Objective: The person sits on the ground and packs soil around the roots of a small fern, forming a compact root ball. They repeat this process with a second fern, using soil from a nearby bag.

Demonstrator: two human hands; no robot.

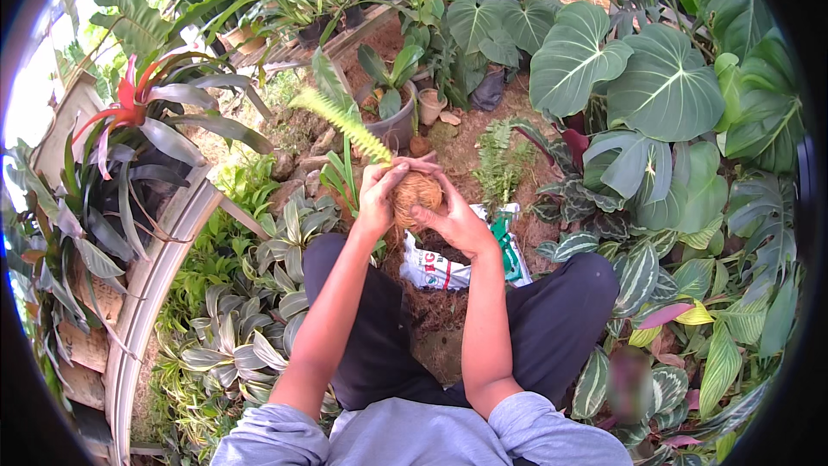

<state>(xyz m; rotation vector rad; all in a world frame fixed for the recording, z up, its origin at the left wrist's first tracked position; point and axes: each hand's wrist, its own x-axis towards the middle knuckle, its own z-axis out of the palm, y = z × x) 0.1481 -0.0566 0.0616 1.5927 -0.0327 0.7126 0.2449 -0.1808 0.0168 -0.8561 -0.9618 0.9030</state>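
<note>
Between my two hands I hold a round ball of brown coir-like fibre (417, 196) with a light green fern frond (346, 126) sticking out at its upper left. My left hand (377, 197) presses the ball's left side, its fingers reaching toward the frond's base. Around the right side and far edge curls my right hand (462, 217), its thumb lying across the near face. Below the ball, an open white and green plastic bag (436, 270) bearing print lies on the ground between my legs. Loose brown fibre (440, 311) is spread at its near edge.
A small fern (501, 165) stands just beyond the bag. Farther off are a grey pot with a leafy plant (396, 123) and a small clay pot (430, 106). Striped foliage plants (637, 278) crowd the right. A curved bench edge (162, 252) and a red bromeliad (132, 100) are at left.
</note>
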